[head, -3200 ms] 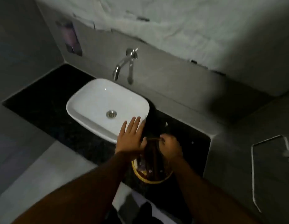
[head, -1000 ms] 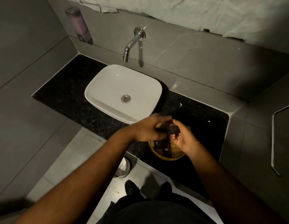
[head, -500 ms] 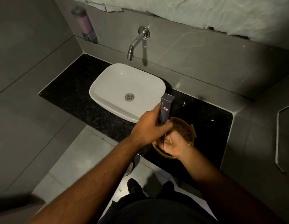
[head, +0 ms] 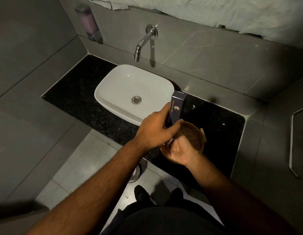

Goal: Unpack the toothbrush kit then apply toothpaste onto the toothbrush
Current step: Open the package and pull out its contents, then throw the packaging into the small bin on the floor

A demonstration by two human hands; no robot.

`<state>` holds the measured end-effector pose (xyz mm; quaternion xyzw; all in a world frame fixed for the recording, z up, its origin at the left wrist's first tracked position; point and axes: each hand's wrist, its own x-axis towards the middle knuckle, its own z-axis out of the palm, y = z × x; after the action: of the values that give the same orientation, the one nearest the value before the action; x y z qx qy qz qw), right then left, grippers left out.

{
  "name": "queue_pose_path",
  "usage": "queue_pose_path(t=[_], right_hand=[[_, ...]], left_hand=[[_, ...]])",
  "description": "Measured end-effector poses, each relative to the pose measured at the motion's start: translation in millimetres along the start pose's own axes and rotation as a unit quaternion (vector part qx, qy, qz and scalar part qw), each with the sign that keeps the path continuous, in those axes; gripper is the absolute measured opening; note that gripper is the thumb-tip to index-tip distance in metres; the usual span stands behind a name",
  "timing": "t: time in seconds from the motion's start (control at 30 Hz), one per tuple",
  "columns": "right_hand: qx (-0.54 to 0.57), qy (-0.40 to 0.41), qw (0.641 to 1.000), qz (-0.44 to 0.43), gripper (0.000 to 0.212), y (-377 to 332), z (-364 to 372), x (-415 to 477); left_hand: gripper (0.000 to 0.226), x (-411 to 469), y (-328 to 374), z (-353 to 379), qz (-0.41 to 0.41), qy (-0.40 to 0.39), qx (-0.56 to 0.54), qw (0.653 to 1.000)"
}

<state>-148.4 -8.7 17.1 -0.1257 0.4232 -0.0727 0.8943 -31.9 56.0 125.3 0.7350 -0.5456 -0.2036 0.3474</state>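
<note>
A slim dark toothbrush kit box (head: 176,107) with a small gold logo stands nearly upright over the counter, its top end toward the sink. My left hand (head: 155,129) is wrapped around the box's lower half. My right hand (head: 182,150) is closed at the box's bottom end, where a bit of white (head: 169,142) shows between the hands. Both hands hover over a round woven basket (head: 192,133) on the black counter. Whatever is inside the box is hidden.
A white basin (head: 130,85) sits on the black stone counter (head: 79,92) left of the basket, under a chrome wall tap (head: 142,43). A soap dispenser (head: 89,24) hangs on the wall at the left. A small metal bin (head: 136,172) stands on the floor below.
The box came out of the basket and was turned upright between both hands. Since half a second ago the hands hold nearly the same pose; the view has shifted slightly.
</note>
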Motion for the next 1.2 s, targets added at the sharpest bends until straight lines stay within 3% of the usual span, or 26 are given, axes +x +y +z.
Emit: queue_pose_path(t=[0.27, 0.4, 0.53, 0.6, 0.73, 0.9, 1.1, 1.2], right_hand=[[-0.029, -0.003, 0.999, 0.029, 0.040, 5, 1, -1], [-0.059, -0.025, 0.998, 0.030, 0.043, 8, -1, -1], [-0.125, -0.071, 0.989, 0.042, 0.048, 7, -7, 2], [-0.167, -0.040, 0.983, 0.060, 0.052, 9, -12, 8], [-0.240, 0.041, 0.963, 0.118, 0.058, 15, -33, 19], [-0.232, 0.080, 0.954, 0.170, 0.057, 20, -56, 28], [-0.193, 0.120, 0.960, 0.161, 0.060, 26, -56, 33], [-0.201, 0.131, 0.960, 0.144, 0.062, 37, -55, 30]], left_hand=[[0.050, 11, 1, -1, -0.023, 0.056, 0.057, 0.996], [0.047, 14, -4, 2, -0.051, 0.029, -0.008, 0.998], [0.048, 17, -6, -3, -0.082, 0.060, -0.032, 0.994], [0.044, 18, -6, -11, -0.086, 0.088, -0.088, 0.989], [0.021, 19, -17, -36, -0.129, 0.201, -0.228, 0.944], [0.034, -33, -98, -61, -0.267, 0.262, -0.292, 0.880], [0.043, -156, -226, -19, -0.452, 0.272, -0.193, 0.827], [0.043, -177, -274, 2, -0.501, 0.255, -0.162, 0.811]])
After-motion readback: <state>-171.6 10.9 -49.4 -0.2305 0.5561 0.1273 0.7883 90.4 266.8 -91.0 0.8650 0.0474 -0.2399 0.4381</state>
